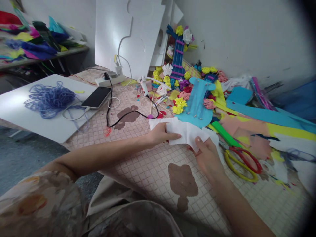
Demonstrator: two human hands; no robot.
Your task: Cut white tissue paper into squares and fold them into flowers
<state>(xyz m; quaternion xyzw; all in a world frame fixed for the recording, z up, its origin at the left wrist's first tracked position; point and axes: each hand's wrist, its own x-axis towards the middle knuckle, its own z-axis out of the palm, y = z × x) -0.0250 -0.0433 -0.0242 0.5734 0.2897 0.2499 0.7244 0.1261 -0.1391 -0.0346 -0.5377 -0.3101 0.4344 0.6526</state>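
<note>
A creased sheet of white paper [189, 131] is stretched between my two hands, above the near side of the table. My left hand [161, 134] pinches its left part, thumb on top and pointing right. On its lower right, my right hand [207, 153] grips the paper with the thumb over the face. Just behind the paper lies a light blue guitar-shaped piece [196, 98] with yellow and pink paper flowers around it. Scissors [243, 163] with one red and one yellow handle lie to the right of my right hand, beside a green strip [225, 134].
A glue gun [144, 86] stands near the back, its black cord crossing the table. At left, blue yarn [51, 98] and a phone [96, 97] rest on a white board [56, 126]. Coloured paper scraps [249, 128] cover the right side. White boards [111, 33] lean on the wall.
</note>
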